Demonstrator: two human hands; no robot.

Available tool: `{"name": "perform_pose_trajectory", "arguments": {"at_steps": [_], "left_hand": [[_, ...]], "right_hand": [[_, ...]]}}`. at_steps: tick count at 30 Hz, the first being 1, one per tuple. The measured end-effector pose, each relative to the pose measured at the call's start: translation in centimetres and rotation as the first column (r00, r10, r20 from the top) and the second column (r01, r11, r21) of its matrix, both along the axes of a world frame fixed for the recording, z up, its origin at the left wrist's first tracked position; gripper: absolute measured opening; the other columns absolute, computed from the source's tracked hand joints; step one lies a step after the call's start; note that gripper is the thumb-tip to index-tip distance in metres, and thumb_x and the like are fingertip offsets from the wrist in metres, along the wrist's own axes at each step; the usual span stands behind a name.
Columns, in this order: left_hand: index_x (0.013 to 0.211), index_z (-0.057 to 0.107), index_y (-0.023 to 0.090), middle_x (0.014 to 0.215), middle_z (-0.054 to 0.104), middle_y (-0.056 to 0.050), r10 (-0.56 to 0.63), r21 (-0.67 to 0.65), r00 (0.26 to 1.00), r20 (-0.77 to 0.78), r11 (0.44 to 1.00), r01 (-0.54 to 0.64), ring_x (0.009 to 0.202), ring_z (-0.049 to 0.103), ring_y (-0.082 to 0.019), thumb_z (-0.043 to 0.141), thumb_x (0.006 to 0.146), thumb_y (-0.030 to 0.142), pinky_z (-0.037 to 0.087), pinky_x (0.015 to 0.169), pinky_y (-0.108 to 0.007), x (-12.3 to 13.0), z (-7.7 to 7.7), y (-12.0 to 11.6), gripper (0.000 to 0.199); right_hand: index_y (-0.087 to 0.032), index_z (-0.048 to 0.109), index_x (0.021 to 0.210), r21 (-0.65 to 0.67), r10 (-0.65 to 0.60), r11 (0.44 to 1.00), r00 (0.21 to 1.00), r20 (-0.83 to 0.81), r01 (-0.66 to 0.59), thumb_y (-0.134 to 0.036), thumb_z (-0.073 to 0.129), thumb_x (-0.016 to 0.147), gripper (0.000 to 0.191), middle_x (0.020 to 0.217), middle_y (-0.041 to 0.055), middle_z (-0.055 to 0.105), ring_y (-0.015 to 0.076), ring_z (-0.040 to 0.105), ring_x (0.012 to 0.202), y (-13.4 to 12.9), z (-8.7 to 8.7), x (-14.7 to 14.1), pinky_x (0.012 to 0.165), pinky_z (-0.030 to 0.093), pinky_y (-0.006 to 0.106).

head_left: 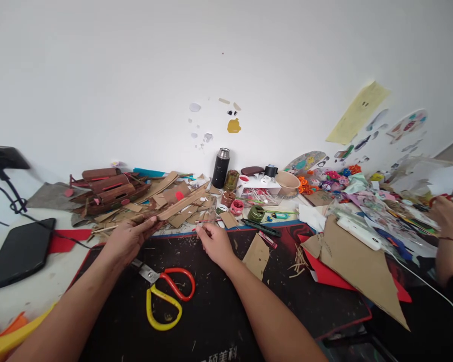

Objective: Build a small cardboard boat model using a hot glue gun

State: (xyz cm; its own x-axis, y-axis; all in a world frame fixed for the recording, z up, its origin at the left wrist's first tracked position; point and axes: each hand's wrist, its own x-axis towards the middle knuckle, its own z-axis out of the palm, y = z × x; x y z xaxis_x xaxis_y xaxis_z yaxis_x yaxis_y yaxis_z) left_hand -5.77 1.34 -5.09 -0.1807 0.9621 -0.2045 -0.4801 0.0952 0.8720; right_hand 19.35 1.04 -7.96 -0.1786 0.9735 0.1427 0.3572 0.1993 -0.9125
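Near edge of the counter: scissors w/ 1 red & 1 yellow handle lie on a black mat, blades running under the person's L wrist. Person's hands are apart, midway btwn near & far edges. L hand is clamped on a cardbd strip, thumb on top; strip slants up & R twd far edge, above loose cardbd scraps. R hand has fingertips pinched close at the mat's far border; can't tell what, if anything, is btwn them.

Dark tablet-like device sits twd L edge. Small cardbd piece lies just R of the R forearm; farther R, a big cardbd sheet overlaps red sheets. Twd R edge, a co-worker's hand is partly cut off.

Along far edge, L to R: brown model boat, upright black bottle, pink jar, green jar. Beyond: white wall w/ stickers, incl. a yellow one.
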Motion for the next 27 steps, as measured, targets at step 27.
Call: {"name": "perform_pose_trajectory", "arguments": {"at_steps": [27], "left_hand": [[0.084, 0.079, 0.025, 0.109, 0.085, -0.002, 0.084, -0.128, 0.996, -0.017, 0.988, -0.085, 0.122, 0.075, -0.026, 0.085, 0.073, 0.025, 0.066, 0.096, -0.026, 1.3, 0.8, -0.9, 0.012]], "right_hand": [[-0.022, 0.054, 0.076, -0.354, -0.326, 0.916, 0.862, -0.389, 0.186, -0.076, 0.075, 0.079, 0.057, 0.052, -0.0091, 0.049, 0.0073, 0.039, 0.036, -1.3, 3.6, 10.5, 0.035, 0.021, 0.020]]}}
